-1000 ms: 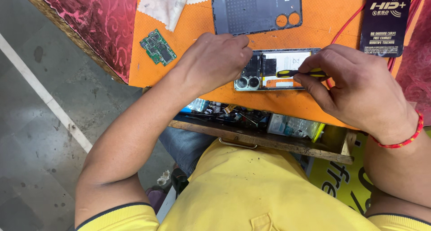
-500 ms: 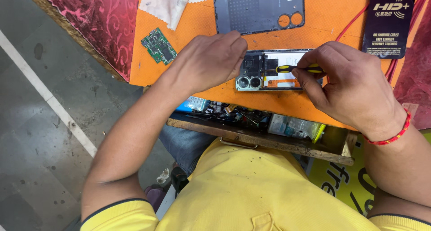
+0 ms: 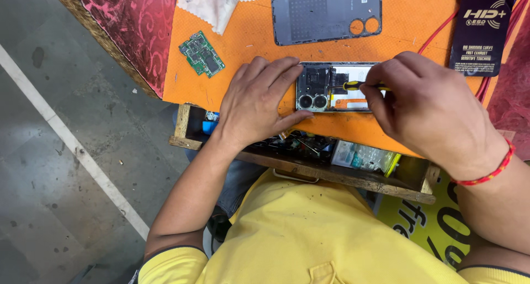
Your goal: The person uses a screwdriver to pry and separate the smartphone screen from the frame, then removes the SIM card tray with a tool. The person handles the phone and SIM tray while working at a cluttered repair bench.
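Pinching a yellow-handled screwdriver (image 3: pixel 364 86), your right hand (image 3: pixel 428 110) points it leftward along the opened phone (image 3: pixel 331 94) lying lengthwise on the orange mat (image 3: pixel 248 46); your left hand (image 3: pixel 259 99), fingers spread, presses its camera end.

We have one view only: the head camera looks straight down, quite near, onto the table (image 3: pixel 248 46) edge and our lap.
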